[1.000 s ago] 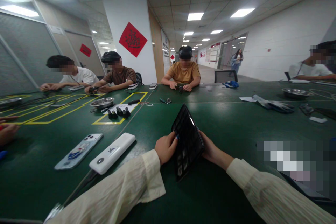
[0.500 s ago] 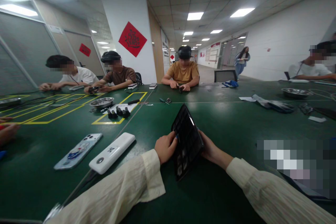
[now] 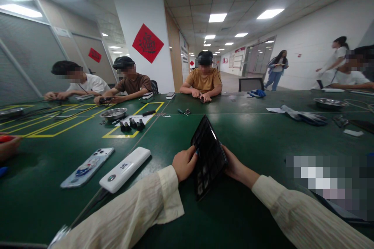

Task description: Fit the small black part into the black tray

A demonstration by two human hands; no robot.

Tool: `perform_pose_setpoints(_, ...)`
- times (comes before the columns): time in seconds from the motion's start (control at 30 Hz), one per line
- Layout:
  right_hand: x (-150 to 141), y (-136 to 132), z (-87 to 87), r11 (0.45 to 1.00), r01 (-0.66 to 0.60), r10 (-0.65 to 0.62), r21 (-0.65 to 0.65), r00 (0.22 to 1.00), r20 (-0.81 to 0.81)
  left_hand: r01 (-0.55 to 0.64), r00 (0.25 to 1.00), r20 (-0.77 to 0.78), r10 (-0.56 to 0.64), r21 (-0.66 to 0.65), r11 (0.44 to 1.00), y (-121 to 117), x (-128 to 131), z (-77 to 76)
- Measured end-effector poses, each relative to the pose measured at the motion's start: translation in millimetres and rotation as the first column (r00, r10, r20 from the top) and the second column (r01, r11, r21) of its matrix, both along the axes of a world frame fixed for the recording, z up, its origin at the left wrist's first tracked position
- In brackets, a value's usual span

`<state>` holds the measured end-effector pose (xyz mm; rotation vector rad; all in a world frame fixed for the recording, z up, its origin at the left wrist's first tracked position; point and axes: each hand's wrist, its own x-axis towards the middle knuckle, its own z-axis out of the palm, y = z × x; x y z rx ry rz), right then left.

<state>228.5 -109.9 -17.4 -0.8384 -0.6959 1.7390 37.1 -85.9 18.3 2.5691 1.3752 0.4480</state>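
A black tablet [image 3: 207, 159] stands tilted over the table in front of me, its lower corner near the tabletop. Its dark, glossy face reflects the ceiling panels and lights. My left hand [image 3: 184, 162] is closed on its left edge, thumb over the front. Behind the right edge, my right hand [image 3: 232, 163] grips it, with most of those fingers hidden by the tablet. To the left of my left hand lie a white power bank [image 3: 125, 169] with a cable and a phone in a patterned case [image 3: 87, 168].
The green table [image 3: 248, 140] carries metal bowls [image 3: 113, 114], black cylindrical parts [image 3: 132, 125] and work gloves [image 3: 304, 116]. Several people sit around it, one directly opposite [image 3: 201, 81]. At the left edge is another person's hand [image 3: 10, 148]. A blurred patch covers the right side.
My hands and the tablet look unchanged. In the background the walking person has moved right, and another person now shows at the far right. The hands of the person opposite have shifted slightly.
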Motion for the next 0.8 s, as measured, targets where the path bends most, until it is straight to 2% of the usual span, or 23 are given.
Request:
perform_pose_setpoints(0.27, -0.4, -0.8, 0.8, 1.0, 0.017, -0.017, -0.002, 1.0, 0.007, -0.003, 0.999, 0.036, 0.004, -0.018, 1.0, 1.1, 0.6, -0.3)
perform_pose_setpoints(0.53, -0.9, -1.1, 1.0, 1.0, 0.001, -0.001, 0.014, 1.0, -0.004, -0.016, 1.0, -0.016, 0.016, -0.018, 1.0, 1.7, -0.4, -2.5)
perform_pose_setpoints(0.8, -0.2, -0.4, 0.7, 1.0, -0.005, 0.005, -0.001, 1.0, 0.008, -0.021, 0.999, 0.025, 0.021, 0.001, 1.0, 1.0, 1.7, 0.1)
